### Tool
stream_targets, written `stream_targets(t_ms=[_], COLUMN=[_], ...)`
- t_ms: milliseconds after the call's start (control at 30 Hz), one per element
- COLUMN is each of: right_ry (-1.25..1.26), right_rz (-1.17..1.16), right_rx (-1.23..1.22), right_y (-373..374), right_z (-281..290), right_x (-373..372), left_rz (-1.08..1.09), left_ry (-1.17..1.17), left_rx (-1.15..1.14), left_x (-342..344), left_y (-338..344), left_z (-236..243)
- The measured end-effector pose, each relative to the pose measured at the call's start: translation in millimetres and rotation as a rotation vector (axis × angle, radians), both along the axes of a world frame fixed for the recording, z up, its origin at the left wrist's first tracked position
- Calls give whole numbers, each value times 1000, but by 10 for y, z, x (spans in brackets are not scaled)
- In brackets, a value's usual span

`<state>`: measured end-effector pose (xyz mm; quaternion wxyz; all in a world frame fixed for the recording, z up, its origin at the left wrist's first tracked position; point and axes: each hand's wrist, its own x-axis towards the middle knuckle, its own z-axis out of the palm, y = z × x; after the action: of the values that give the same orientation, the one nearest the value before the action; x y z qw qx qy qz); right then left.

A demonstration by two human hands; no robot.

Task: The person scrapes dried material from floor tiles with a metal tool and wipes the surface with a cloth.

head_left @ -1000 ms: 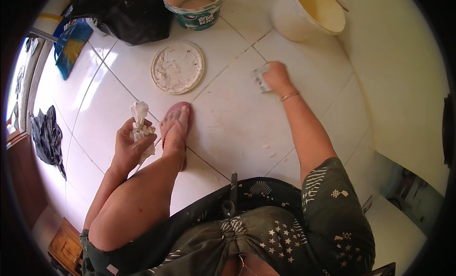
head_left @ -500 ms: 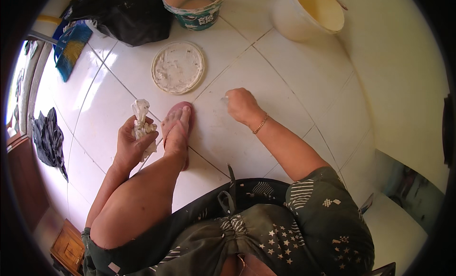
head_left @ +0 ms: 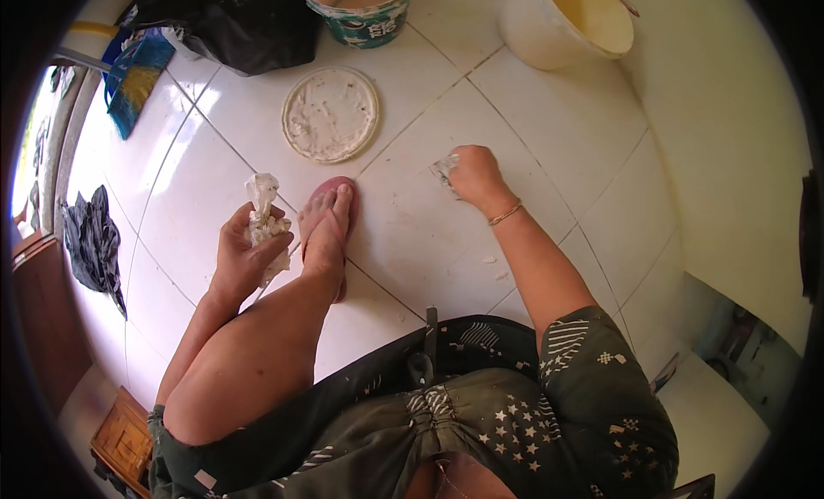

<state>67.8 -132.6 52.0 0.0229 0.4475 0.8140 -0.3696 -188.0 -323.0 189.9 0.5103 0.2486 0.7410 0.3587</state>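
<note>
On the left, my left hand [head_left: 240, 259] is wrapped round a crumpled white wad [head_left: 263, 190], paper or plastic, beside my leg and sandalled foot [head_left: 318, 229]. My right hand [head_left: 476, 173] is closed on a flat, grey-white piece [head_left: 444, 168], down at the tiled floor [head_left: 541, 139] right of that foot; I cannot tell exactly what this piece is. A round lid [head_left: 330, 113] smeared with pale paste lies just beyond my foot. A few small white bits [head_left: 491, 260] lie on the tiles below my right hand.
At the back stand a green bucket [head_left: 365, 25] with a smeared rim and a cream bucket [head_left: 558, 44], with a black bag [head_left: 240, 31] beside them. A blue broom [head_left: 133, 96] and crumpled black plastic [head_left: 90, 241] are at the left. A pale wall [head_left: 730, 156] rises at the right.
My right hand swung left across the tiles toward my foot, then back partly to the right and slightly farther away. My left hand keeps hold of the white wad.
</note>
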Motion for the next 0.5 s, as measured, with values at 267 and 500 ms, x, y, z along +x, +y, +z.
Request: stream_targets(t_ms=[267,500], right_ry=[-15,-23], right_rz=[93,227], right_rx=[-129,39], right_y=[-479,-1145], right_z=[-38,-342], right_x=[-66,75], left_rz=[9,-42], left_ry=[10,68], left_rx=[31,-15], left_x=[12,58], left_y=[-11,125], left_z=[-2,18])
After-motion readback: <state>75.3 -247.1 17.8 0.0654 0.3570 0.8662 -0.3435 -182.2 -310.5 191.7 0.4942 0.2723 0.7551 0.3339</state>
